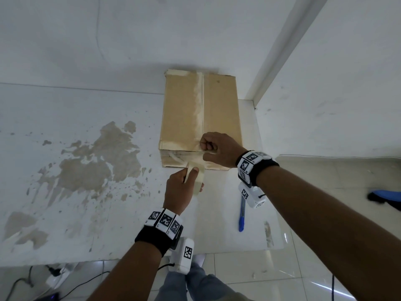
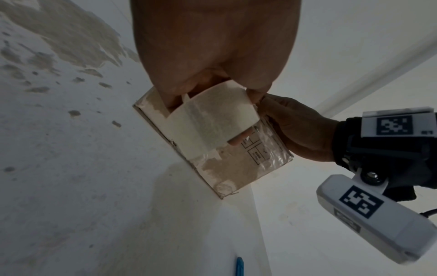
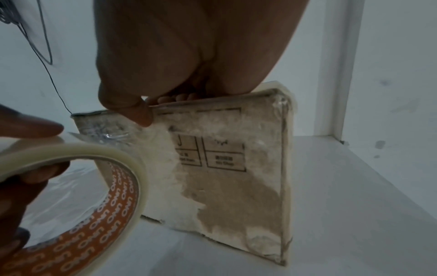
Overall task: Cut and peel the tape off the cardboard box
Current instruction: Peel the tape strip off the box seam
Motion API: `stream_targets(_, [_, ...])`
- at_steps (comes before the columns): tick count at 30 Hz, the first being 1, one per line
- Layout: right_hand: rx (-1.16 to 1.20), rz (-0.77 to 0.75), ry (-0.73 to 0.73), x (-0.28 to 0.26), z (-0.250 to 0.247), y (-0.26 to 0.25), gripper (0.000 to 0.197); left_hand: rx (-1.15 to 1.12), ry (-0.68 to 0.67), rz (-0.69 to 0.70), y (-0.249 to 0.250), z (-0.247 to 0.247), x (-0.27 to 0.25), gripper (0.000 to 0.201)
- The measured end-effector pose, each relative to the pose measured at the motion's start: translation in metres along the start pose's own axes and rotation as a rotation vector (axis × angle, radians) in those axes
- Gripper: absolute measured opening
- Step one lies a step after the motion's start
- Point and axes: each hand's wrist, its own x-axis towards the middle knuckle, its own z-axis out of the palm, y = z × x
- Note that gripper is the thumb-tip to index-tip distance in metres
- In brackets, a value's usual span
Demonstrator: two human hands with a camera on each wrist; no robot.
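A flat cardboard box (image 1: 182,109) lies on the white table (image 1: 65,235), its back against the wall. It carries a pale torn strip along the top seam and clear tape over its front face (image 3: 236,186). My left hand (image 1: 184,183) grips a roll of cream tape (image 1: 198,177) just before the box's front. The roll's orange core (image 3: 113,196) shows in the right wrist view. A crumpled clear strand (image 3: 111,137) runs from the roll to the box. My right hand (image 1: 219,151) pinches the box's top front edge, fingers curled on top and thumb (image 3: 139,114) pressing the front face.
A blue utility knife (image 1: 242,213) lies on the table to the right of my left wrist, under my right forearm. Peeled patches (image 1: 97,166) mark the tabletop on the left. A white post (image 1: 282,46) rises right of the box. Cables (image 1: 54,276) lie on the floor.
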Motion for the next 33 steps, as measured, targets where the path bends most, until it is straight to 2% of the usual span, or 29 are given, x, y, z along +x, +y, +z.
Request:
stream_targets(10, [-0.085, -0.057, 0.073, -0.002, 0.011, 0.0, 0.029, 0.032, -0.008, 0.008, -0.004, 0.005, -0.002, 0.036])
stream_targets(15, [-0.013, 0.017, 0.069, -0.001, 0.007, 0.0, 0.021, 0.013, -0.001, -0.008, -0.007, 0.003, -0.003, 0.035])
stream_targets(22, [-0.061, 0.002, 0.151, -0.001, 0.017, 0.0, 0.031, 0.014, 0.004, -0.005, -0.006, 0.001, -0.005, 0.036])
stream_targets(30, [-0.03, 0.018, 0.058, 0.0, 0.006, 0.003, 0.03, -0.002, -0.002, 0.007, -0.007, 0.0, -0.01, 0.036])
stream_targets(33, [-0.073, 0.031, 0.102, 0.002, 0.011, 0.0, 0.04, -0.006, -0.007, 0.004, -0.008, -0.001, -0.011, 0.035])
